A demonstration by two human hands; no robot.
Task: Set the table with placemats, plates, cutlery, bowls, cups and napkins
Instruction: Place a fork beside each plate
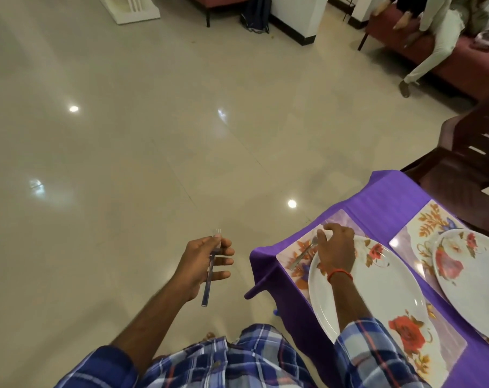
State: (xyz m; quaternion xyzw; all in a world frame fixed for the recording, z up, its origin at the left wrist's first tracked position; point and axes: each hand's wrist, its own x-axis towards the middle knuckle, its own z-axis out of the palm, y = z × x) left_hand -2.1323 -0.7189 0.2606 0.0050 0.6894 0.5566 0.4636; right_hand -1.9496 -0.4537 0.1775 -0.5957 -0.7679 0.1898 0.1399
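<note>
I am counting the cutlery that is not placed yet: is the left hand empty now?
No, the left hand holds a fork, with the handle sticking out below the palm.

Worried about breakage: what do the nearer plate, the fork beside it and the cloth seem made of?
Plate: glazed ceramic or melamine, glossy white, printed flowers. Fork: metal, likely steel, shiny grey. Cloth: thin, finely ribbed purple sheet, perhaps plastic.

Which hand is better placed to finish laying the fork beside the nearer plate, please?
Right hand: it holds that fork on the placemat; the left hand grips a spare fork over the floor.
</note>
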